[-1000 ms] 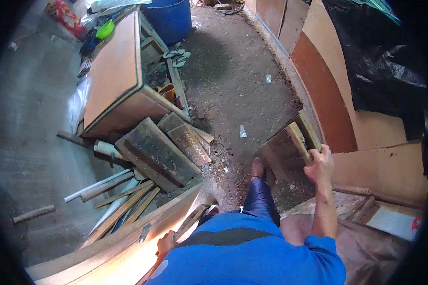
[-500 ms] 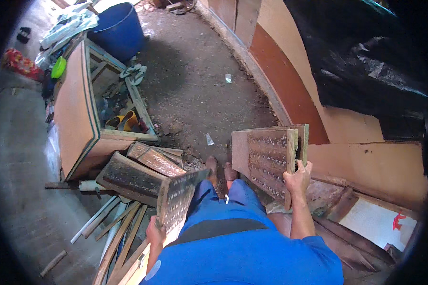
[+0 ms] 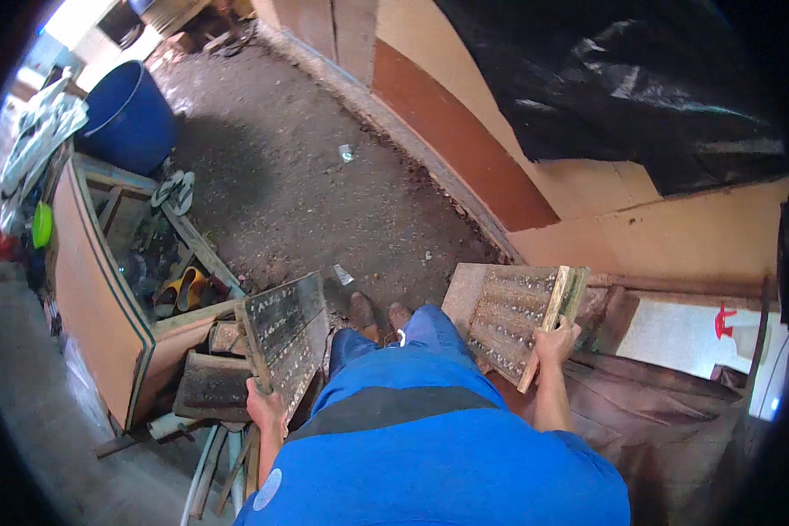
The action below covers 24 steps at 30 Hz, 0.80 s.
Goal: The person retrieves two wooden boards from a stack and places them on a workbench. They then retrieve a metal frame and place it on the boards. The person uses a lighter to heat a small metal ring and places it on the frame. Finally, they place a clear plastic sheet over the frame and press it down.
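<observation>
At lower left of centre the left hand (image 3: 266, 408) has its fingers clamped on the lower edge of a dark wooden panel (image 3: 285, 337), held upright beside the legs. Right of centre the right hand (image 3: 555, 343) grips the framed edge of a paler wooden panel (image 3: 508, 316), tilted above the dirt floor (image 3: 307, 184). An overturned cabinet (image 3: 92, 298) lies at left, a blue barrel (image 3: 130, 118) in the upper left.
</observation>
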Tool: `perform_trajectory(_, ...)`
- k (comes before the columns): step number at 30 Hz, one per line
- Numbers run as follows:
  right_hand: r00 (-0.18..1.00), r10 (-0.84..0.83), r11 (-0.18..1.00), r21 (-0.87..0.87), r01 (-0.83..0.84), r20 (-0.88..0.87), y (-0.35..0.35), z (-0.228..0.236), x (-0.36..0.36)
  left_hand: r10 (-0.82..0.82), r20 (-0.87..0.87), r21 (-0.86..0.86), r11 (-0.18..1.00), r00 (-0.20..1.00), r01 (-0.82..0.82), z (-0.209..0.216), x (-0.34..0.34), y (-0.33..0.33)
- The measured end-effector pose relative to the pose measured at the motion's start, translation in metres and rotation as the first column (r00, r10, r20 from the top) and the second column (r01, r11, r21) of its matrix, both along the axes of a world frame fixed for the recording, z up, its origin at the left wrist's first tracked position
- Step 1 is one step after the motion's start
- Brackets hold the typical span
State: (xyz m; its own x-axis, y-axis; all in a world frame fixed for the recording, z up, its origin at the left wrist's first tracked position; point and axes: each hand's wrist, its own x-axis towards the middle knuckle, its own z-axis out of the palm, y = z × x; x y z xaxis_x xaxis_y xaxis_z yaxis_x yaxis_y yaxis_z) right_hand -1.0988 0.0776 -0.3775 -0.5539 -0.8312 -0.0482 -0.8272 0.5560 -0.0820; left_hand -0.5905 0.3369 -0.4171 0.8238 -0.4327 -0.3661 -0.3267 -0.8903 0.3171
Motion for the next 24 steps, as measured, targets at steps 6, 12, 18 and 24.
perform_trajectory(6,0.976,-0.216,0.976,0.018,0.216,-0.014,0.023,-0.028,-0.021,0.008,-0.069,0.057,0.998,0.998,-0.004,-0.014,0.044,-0.037)
perform_trajectory(12,0.940,-0.337,0.941,0.020,0.339,-0.047,0.055,-0.079,-0.048,-0.083,-0.049,0.098,0.991,0.995,0.088,-0.062,0.074,-0.039)
perform_trajectory(18,0.925,-0.381,0.923,0.060,0.380,-0.002,0.094,-0.126,-0.072,0.026,-0.135,0.079,0.997,0.990,-0.015,-0.059,0.064,-0.068)
perform_trajectory(24,0.892,-0.451,0.892,0.005,0.451,0.015,0.119,-0.153,-0.090,0.079,-0.224,0.009,0.997,0.971,-0.079,-0.071,0.059,-0.079)
